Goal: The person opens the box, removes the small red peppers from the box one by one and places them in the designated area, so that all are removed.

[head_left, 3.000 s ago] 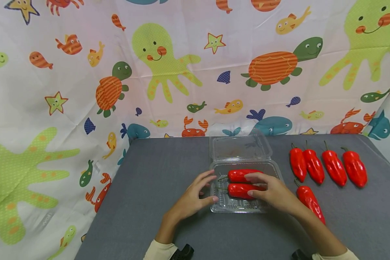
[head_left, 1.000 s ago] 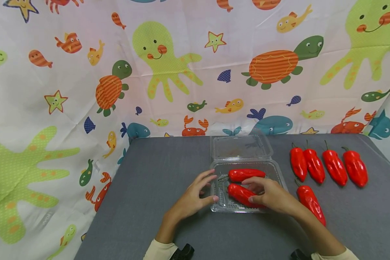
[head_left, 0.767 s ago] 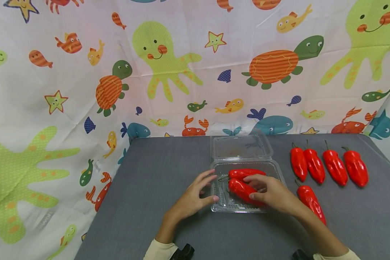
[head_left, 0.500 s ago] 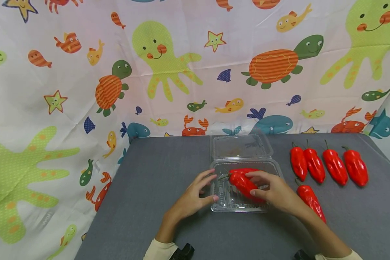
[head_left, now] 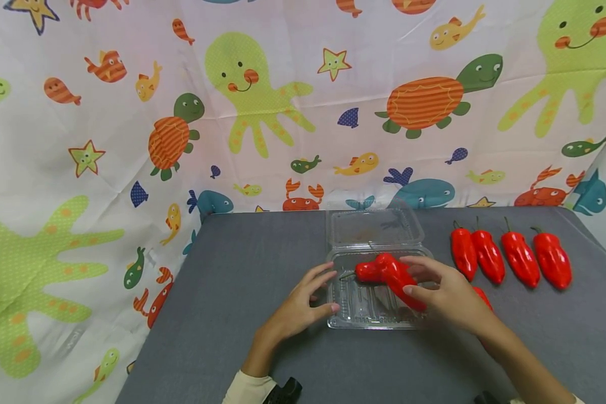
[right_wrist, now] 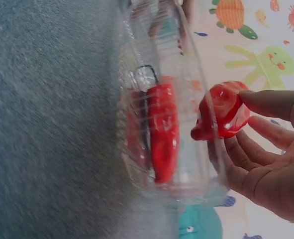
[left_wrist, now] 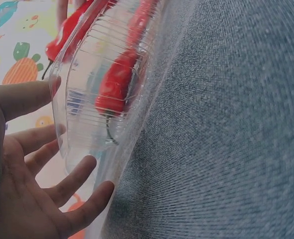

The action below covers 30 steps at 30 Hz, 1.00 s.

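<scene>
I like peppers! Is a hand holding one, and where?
Yes. The right hand holds a shiny red pepper by its blunt lower end, above the clear plastic box. The left hand only touches the box.

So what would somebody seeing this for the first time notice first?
Probably the right hand holding a glossy red pepper tilted above the clear plastic clamshell at the middle of the grey table, where another pepper lies. Next, the row of four red peppers at the right, and the sea-creature curtain behind.
</scene>
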Tool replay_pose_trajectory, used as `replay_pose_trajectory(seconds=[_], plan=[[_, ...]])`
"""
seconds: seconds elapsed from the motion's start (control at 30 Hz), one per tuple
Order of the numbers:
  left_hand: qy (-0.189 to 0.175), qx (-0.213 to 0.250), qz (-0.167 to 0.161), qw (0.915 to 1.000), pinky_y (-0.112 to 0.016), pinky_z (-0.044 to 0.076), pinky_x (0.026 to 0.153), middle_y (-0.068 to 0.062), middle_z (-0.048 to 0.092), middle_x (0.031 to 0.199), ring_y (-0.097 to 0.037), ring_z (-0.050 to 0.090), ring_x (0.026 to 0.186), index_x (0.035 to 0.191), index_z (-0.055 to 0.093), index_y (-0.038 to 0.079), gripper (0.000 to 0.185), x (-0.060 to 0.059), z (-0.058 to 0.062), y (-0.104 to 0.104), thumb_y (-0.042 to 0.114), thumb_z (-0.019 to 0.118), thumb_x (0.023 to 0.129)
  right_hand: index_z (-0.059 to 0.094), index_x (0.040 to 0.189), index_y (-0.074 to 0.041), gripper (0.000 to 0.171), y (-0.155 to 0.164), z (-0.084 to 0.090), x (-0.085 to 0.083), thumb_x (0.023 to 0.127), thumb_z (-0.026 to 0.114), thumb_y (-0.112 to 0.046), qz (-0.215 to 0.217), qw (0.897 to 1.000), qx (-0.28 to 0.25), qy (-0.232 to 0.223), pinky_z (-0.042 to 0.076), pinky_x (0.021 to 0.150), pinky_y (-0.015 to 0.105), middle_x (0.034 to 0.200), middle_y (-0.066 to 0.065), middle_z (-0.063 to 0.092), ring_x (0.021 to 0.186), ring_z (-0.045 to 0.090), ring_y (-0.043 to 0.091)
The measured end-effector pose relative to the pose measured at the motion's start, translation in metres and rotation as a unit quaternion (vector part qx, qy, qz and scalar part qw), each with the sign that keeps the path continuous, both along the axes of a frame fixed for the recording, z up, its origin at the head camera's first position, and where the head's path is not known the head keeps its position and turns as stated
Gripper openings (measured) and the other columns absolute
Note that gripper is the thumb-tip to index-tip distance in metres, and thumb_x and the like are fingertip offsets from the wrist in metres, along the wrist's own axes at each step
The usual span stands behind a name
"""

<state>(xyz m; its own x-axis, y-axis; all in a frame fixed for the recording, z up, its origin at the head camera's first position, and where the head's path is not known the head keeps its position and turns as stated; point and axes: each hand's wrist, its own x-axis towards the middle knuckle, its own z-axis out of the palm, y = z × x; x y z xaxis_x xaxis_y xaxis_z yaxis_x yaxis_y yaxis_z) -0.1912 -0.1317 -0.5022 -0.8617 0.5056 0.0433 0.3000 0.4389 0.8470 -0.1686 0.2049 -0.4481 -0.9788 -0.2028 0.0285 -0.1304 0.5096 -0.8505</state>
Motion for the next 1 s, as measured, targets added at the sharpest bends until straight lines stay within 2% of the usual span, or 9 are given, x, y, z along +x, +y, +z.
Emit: replay_pose_trajectory(seconds=[0.1, 0.37, 0.73, 0.9, 1.0], plan=[[0.001, 0.001, 0.0, 1.0, -0.053, 0.05, 0.111, 0.011, 0.028, 0.172, -0.022, 0.051, 0.139, 0.162, 0.046, 0.018, 0.072, 0.0, 0.0, 0.0, 0.034, 0.076, 0.098, 0.056, 0.153, -0.013, 0.063, 0.005, 0.006, 0.003, 0.096, 0.08, -0.027, -0.008, 1.0, 0.007, 0.007, 0.064, 0.076, 0.033, 0.132, 0.019, 0.071, 0.116, 0.068, 0.038], [-0.001, 0.002, -0.001, 1.0, -0.052, 0.05, 0.111, 0.012, 0.028, 0.172, -0.022, 0.051, 0.14, 0.162, 0.046, 0.018, 0.072, 0.0, 0.0, 0.0, 0.034, 0.075, 0.098, 0.052, 0.156, -0.014, 0.065, 0.023, 0.021, 0.012, 0.099, 0.077, -0.028, -0.03, 0.999, 0.024, 0.017, 0.065, 0.076, 0.04, 0.136, 0.023, 0.067, 0.12, 0.065, 0.044], [-0.004, 0.003, 0.0, 1.0, -0.052, 0.05, 0.111, 0.012, 0.028, 0.172, -0.021, 0.051, 0.14, 0.162, 0.046, 0.018, 0.072, 0.0, 0.0, 0.0, 0.035, 0.075, 0.097, 0.047, 0.158, -0.01, 0.069, 0.047, 0.021, 0.023, 0.1, 0.075, -0.033, -0.064, 0.997, 0.04, -0.012, 0.065, 0.074, 0.041, 0.139, 0.028, 0.06, 0.123, 0.06, 0.049], [-0.002, 0.003, 0.0, 1.0, -0.052, 0.05, 0.111, 0.011, 0.028, 0.172, -0.021, 0.051, 0.14, 0.161, 0.046, 0.018, 0.072, 0.0, 0.0, 0.0, 0.034, 0.075, 0.098, 0.046, 0.159, -0.01, 0.068, 0.06, 0.018, 0.027, 0.101, 0.073, -0.036, -0.081, 0.996, 0.037, -0.025, 0.064, 0.073, 0.033, 0.141, 0.026, 0.059, 0.121, 0.06, 0.042], [-0.001, 0.003, -0.001, 1.0, -0.052, 0.05, 0.11, 0.011, 0.028, 0.172, -0.022, 0.051, 0.14, 0.161, 0.046, 0.018, 0.072, 0.0, 0.0, 0.0, 0.035, 0.075, 0.098, 0.048, 0.158, -0.01, 0.067, 0.07, 0.014, 0.028, 0.101, 0.073, -0.035, -0.093, 0.994, 0.041, -0.028, 0.063, 0.073, 0.03, 0.141, 0.025, 0.059, 0.112, 0.064, 0.027]])
